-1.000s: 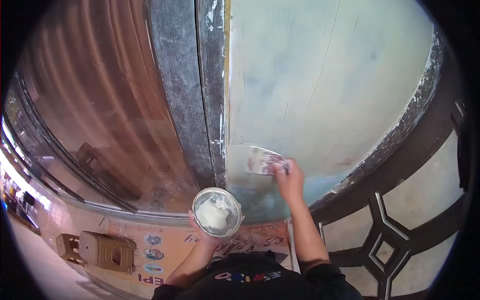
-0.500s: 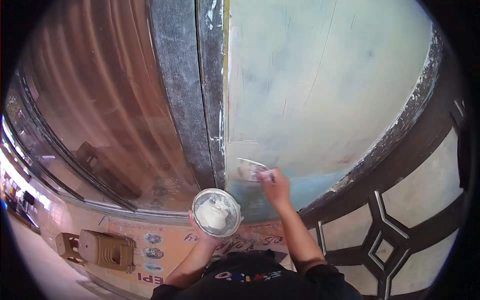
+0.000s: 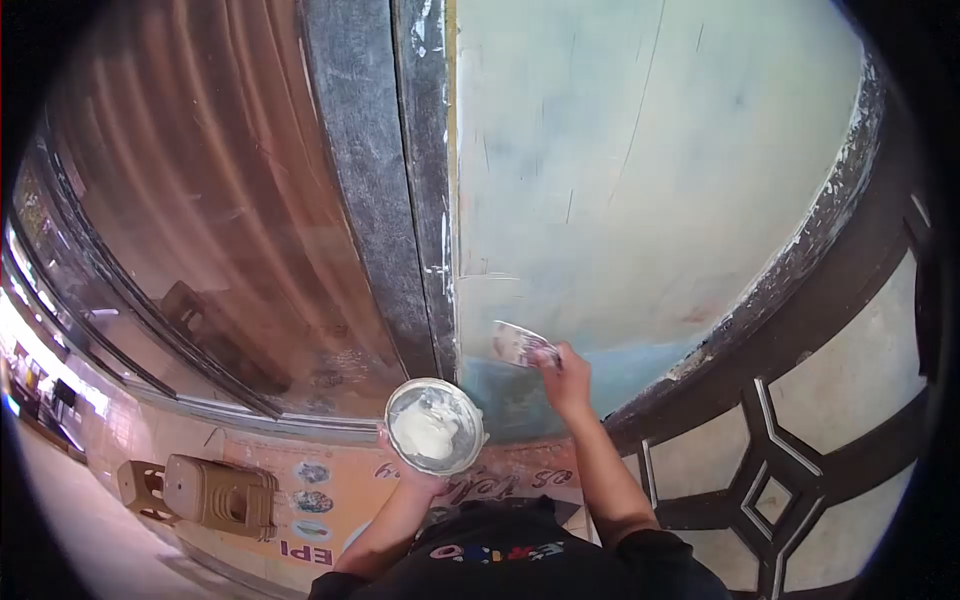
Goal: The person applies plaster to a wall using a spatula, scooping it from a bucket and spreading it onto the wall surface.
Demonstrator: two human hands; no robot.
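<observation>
My left hand grips a round metal bowl from below and the side, its fingers mostly hidden under it. Soft white putty fills part of the bowl. In my right hand is a putty knife, its wide blade smeared with putty and pointing up and left. The blade overlaps the lower part of a pale painted wall, just above a bluish patch. Thin scratches and streaks mark this wall.
A dark wooden frame borders the wall, left of which is glass with a brown curtain behind. Brown plastic stools stand low left by an orange printed banner. A dark patterned grille lies right.
My right hand with the putty knife has shifted slightly right and down. The view has moved a little; the left hand still holds the bowl in nearly the same place.
</observation>
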